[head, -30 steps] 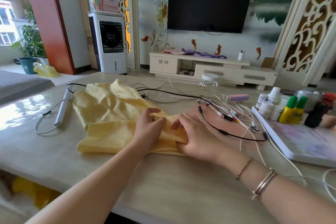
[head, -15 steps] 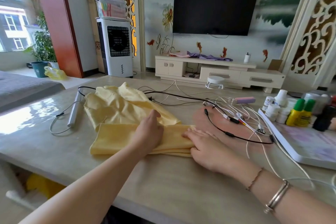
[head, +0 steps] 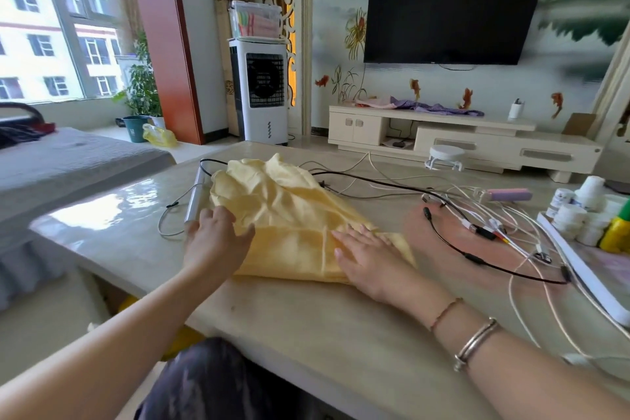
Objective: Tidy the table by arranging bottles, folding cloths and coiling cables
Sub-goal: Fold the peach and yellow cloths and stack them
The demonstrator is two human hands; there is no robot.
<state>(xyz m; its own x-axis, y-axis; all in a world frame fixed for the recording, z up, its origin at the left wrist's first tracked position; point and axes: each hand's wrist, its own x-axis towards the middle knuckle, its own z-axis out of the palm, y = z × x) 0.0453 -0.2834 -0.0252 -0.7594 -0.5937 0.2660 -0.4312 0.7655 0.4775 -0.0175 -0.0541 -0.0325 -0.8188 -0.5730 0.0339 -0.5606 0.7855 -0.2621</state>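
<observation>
A pale yellow cloth point(head: 289, 215) lies half folded on the beige table point(head: 306, 317), its far part still rumpled. My left hand point(head: 216, 239) rests flat on the cloth's left edge. Straight-fingered, my right hand point(head: 366, 252) presses on the folded near part at the right. A tangle of white and black cables point(head: 477, 222) spreads to the right of the cloth. Small white bottles point(head: 576, 211) and a yellow bottle with a green cap point(head: 617, 232) stand at the far right.
A silver stick-like device point(head: 195, 199) with a thin cable lies left of the cloth. A pink cylinder point(head: 508, 195) sits among the cables. A white board point(head: 586, 276) lies at the right edge. The table's near edge runs just in front of my arms.
My left hand slid left from the cloth's middle to its left edge. My right hand moved up onto the folded part and flattened. The view shifted right.
</observation>
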